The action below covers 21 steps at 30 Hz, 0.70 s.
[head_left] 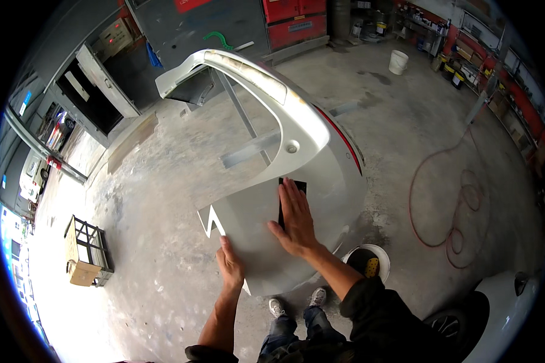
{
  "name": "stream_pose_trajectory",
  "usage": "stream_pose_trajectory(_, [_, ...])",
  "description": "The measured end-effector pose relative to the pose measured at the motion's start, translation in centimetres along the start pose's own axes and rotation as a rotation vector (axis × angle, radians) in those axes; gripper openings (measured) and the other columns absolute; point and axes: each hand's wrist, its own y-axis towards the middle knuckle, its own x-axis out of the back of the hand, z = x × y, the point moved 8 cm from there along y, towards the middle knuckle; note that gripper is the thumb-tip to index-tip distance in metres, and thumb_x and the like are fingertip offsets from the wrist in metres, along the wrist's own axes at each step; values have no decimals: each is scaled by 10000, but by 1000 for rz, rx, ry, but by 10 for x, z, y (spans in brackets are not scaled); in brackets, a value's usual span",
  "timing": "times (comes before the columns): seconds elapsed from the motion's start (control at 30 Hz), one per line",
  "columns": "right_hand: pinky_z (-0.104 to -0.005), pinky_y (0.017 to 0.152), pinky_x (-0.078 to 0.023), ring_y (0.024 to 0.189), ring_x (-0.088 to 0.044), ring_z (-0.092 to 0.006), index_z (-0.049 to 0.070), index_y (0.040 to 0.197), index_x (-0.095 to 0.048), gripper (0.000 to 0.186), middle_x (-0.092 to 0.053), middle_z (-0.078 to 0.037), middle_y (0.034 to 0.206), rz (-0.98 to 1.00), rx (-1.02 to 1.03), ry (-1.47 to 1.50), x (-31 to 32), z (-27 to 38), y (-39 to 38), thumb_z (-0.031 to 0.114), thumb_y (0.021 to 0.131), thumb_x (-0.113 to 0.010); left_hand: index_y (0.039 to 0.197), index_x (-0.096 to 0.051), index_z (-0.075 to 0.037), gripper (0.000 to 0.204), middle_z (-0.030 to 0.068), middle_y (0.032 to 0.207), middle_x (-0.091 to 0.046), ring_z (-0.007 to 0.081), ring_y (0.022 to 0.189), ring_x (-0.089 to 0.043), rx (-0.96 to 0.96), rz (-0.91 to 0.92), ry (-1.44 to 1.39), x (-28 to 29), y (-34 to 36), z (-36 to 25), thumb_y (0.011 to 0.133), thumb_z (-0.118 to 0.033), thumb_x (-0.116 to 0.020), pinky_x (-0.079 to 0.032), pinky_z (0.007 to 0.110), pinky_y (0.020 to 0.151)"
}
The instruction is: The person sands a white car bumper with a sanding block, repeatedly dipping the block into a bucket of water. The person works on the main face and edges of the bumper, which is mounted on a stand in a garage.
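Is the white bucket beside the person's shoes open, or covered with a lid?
Open: no lid covers the white bucket; its dark inside and a yellow piece show within the rim.

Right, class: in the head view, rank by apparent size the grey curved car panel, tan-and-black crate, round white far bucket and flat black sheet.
1. Grey curved panel
2. Tan-and-black crate
3. Far white bucket
Unsure: black sheet, partly hidden under the right hand.

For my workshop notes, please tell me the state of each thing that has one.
Left hand: gripping car panel edge.
Right hand: flat on black sheet.
Black sheet: partly covered by hand.
Car panel: unglazed, gripped at edge.
Near bucket: uncovered, yellow object inside.
Far bucket: upright.
Red hose: lying loosely looped.
White door: open.
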Motion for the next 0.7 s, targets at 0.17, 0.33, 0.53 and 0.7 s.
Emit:
stream_pose_trajectory(0.17, [-529, 1195, -214, 1485, -251, -342, 31, 1521, -319, 772, -302, -182, 1584, 45, 167, -247, 28, -77, 19, 411, 922, -624, 972, -624, 58, 763, 54, 813, -626, 141, 749, -564, 20, 23, -1, 0, 3, 17, 1043, -606, -255, -457, 300, 666])
stream_pose_trajectory(0.33, [-514, 1199, -215, 1484, -230, -376, -47, 1520, -262, 766, -263, -238, 1584, -139, -164, -505, 61, -141, 53, 421, 981, -540, 966, -608, 48, 734, 44, 811, -609, 125, 725, -540, 13, -4, 12, -1, 4, 19, 1046, -597, -266, -437, 294, 634])
stream_pose_trajectory(0.53, [-527, 1178, -258, 1478, -247, -382, -41, 1514, -285, 755, -273, -237, 1580, -17, 37, -287, 32, -71, -19, 445, 987, -524, 1003, -611, 47, 726, 52, 839, -615, 132, 744, -552, 38, -15, 7, 6, 3, 20, 1048, -590, -267, -444, 293, 640])
stream_pose_trajectory(0.7, [-523, 1165, -282, 1461, -274, -407, -80, 1484, -318, 773, -303, -264, 1553, -102, -25, -451, 57, -109, 34, 435, 967, -573, 1031, -612, 47, 721, 65, 859, -630, 138, 759, -561, -11, -26, 9, -1, 1, 13, 1049, -587, -271, -452, 299, 654])
